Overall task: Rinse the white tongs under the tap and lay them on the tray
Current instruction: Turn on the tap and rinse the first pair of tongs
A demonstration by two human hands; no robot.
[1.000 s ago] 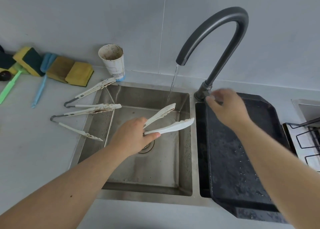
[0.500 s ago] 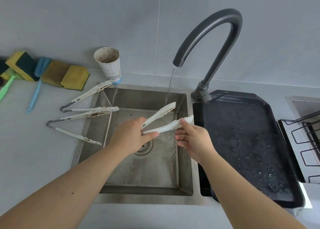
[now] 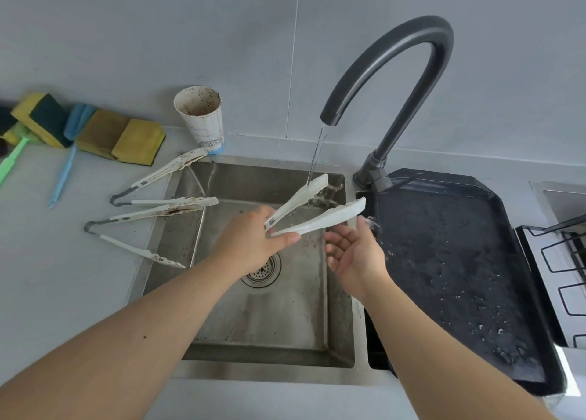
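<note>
- left hand [image 3: 253, 242] pinches white tongs [image 3: 314, 210] at the hinge end, arms splayed so the tap [image 3: 390, 70] stream hits the upper tip
- right hand [image 3: 355, 254] spread, cupped beneath (probably ready to rub)
- tongs over sink [image 3: 177, 261]; tray [image 3: 475, 197] waits just beside

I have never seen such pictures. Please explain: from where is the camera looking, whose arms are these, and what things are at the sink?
The camera sits on a person's head and looks down at their own two bare arms; no machine is here. The left hand holds open white tongs under water running from the dark tap, above a steel sink. The right hand is open just below the tongs. A wet black tray lies to the right. Two dirty tongs, a stained paper cup and sponges lie on the left.
</note>
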